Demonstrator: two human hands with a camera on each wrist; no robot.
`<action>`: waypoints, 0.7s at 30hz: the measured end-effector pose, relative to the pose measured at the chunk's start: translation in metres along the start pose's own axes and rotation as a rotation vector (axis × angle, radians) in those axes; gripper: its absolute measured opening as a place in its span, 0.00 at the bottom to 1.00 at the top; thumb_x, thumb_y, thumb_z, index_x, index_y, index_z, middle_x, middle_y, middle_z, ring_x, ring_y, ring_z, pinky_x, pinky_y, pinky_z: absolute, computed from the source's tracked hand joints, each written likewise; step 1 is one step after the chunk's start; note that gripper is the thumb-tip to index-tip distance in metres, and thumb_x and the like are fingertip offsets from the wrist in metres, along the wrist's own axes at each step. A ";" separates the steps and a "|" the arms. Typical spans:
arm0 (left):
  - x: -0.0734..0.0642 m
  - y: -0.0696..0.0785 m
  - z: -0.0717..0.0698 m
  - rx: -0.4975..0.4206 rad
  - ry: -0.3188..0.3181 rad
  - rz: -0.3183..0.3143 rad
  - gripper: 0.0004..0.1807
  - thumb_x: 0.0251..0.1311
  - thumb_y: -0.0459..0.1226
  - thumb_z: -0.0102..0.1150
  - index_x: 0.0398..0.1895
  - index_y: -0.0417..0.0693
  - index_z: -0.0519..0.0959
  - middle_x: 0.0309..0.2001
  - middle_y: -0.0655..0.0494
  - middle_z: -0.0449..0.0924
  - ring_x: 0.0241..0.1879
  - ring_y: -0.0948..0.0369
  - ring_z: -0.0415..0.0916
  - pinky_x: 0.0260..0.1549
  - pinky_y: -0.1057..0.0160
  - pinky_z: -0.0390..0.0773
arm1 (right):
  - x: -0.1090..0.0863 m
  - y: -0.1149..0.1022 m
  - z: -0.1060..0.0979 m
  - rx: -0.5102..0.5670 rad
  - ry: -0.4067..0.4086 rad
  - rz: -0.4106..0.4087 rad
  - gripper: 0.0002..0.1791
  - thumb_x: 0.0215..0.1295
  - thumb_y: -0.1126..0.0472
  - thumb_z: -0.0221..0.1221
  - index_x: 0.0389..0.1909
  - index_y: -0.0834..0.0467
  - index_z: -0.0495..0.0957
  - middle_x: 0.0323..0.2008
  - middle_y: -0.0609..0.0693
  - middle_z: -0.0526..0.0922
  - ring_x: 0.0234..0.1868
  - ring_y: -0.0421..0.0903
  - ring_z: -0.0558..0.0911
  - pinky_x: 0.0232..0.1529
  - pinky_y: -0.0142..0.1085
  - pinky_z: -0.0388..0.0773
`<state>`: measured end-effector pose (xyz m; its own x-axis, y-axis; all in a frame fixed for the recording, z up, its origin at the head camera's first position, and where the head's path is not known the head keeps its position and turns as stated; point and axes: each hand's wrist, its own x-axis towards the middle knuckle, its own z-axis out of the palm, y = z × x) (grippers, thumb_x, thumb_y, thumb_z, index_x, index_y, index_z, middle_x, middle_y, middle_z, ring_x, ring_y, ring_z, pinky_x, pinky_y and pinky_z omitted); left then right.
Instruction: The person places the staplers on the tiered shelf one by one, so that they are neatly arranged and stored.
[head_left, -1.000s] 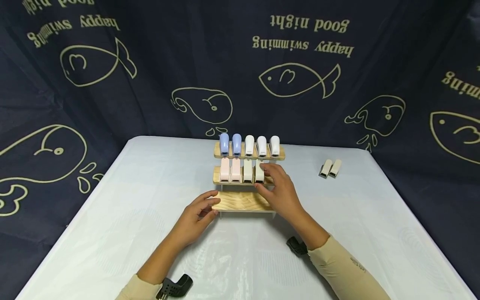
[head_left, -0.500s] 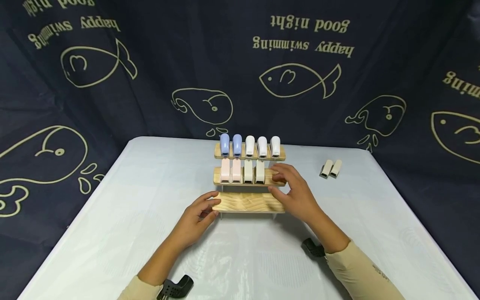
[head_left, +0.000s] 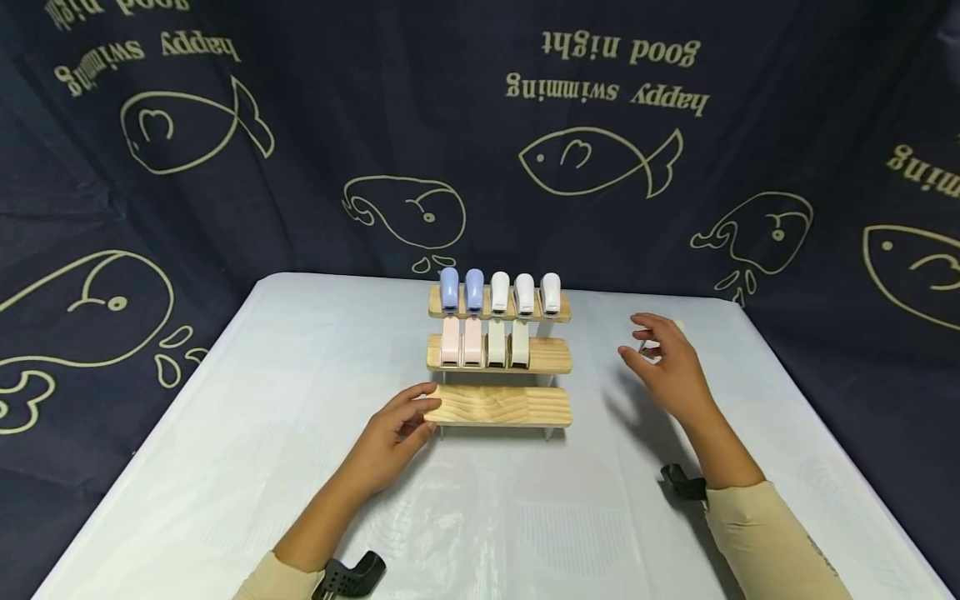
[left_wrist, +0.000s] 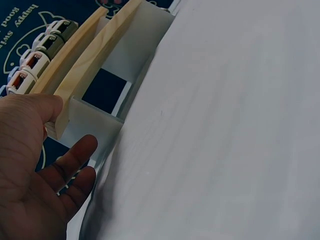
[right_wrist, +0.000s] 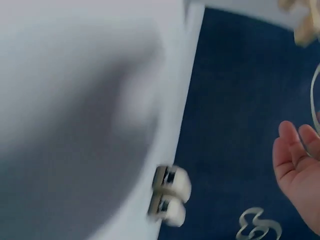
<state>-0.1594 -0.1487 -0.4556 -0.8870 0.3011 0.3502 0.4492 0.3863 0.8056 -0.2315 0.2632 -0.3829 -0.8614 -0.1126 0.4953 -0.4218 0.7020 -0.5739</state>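
A three-tier wooden stand [head_left: 551,407] on clear supports stands mid-table. My left hand [head_left: 392,437] pinches the left end of its lowest board; in the left wrist view the thumb [left_wrist: 50,106] lies against the wood while two fingers hang loose below. Two blue mini staplers [head_left: 461,289] and three white mini staplers [head_left: 524,293] line the top board. On the middle board are two pink mini staplers [head_left: 461,342] and two pale green mini staplers [head_left: 507,343]. My right hand [head_left: 675,375], fingers loosely bent and holding nothing, hovers over two cream mini staplers [right_wrist: 172,186], mostly hidden in the head view.
A white cloth [head_left: 262,475] covers the table. Behind it hangs a dark blue curtain [head_left: 420,100] printed with fish and whales. Black camera mounts [head_left: 352,575] sit at both wrists, below tan sleeves [head_left: 772,533].
My right hand has left the right-hand pale green stapler on the middle board and moved right, over the cream pair. The left hand stays put at the stand.
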 end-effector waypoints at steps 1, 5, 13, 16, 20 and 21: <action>0.000 0.000 0.000 -0.002 0.000 0.000 0.19 0.67 0.34 0.62 0.60 0.44 0.79 0.69 0.55 0.68 0.46 0.60 0.77 0.46 0.62 0.80 | 0.001 0.006 -0.005 0.005 -0.006 0.031 0.27 0.66 0.64 0.65 0.65 0.62 0.71 0.62 0.59 0.72 0.55 0.57 0.78 0.45 0.31 0.73; 0.000 0.001 0.001 -0.002 -0.003 -0.001 0.19 0.68 0.34 0.62 0.60 0.43 0.78 0.69 0.56 0.68 0.46 0.60 0.77 0.46 0.62 0.80 | 0.007 0.032 -0.023 -0.013 -0.033 0.132 0.30 0.68 0.61 0.64 0.67 0.64 0.68 0.64 0.64 0.70 0.58 0.61 0.75 0.49 0.34 0.72; 0.001 0.002 0.002 0.001 0.000 -0.002 0.19 0.67 0.34 0.62 0.60 0.43 0.79 0.69 0.55 0.68 0.45 0.60 0.77 0.46 0.62 0.80 | 0.015 0.082 -0.043 -0.075 -0.140 0.324 0.40 0.71 0.53 0.59 0.76 0.65 0.53 0.71 0.73 0.57 0.65 0.72 0.65 0.56 0.65 0.68; 0.000 0.002 0.001 -0.001 0.002 -0.005 0.19 0.67 0.34 0.62 0.60 0.43 0.79 0.69 0.55 0.68 0.45 0.60 0.77 0.45 0.62 0.80 | 0.020 0.096 -0.047 -0.079 -0.194 0.365 0.43 0.72 0.50 0.58 0.77 0.64 0.49 0.72 0.73 0.52 0.66 0.74 0.62 0.56 0.66 0.68; 0.000 0.002 0.001 -0.006 0.010 0.004 0.18 0.67 0.34 0.62 0.60 0.43 0.79 0.68 0.54 0.69 0.45 0.60 0.77 0.45 0.62 0.81 | 0.028 0.112 -0.048 -0.058 -0.253 0.408 0.46 0.72 0.48 0.58 0.78 0.62 0.46 0.74 0.71 0.50 0.67 0.73 0.60 0.57 0.64 0.68; 0.000 0.001 0.001 -0.007 0.010 0.005 0.18 0.68 0.34 0.61 0.60 0.43 0.79 0.68 0.54 0.69 0.45 0.60 0.77 0.45 0.62 0.81 | 0.030 0.116 -0.047 -0.047 -0.268 0.419 0.46 0.72 0.48 0.58 0.78 0.62 0.45 0.74 0.71 0.49 0.68 0.72 0.60 0.58 0.64 0.68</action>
<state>-0.1591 -0.1472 -0.4548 -0.8858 0.2939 0.3593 0.4530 0.3789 0.8070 -0.2927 0.3746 -0.4038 -0.9991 0.0137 0.0396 -0.0156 0.7560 -0.6543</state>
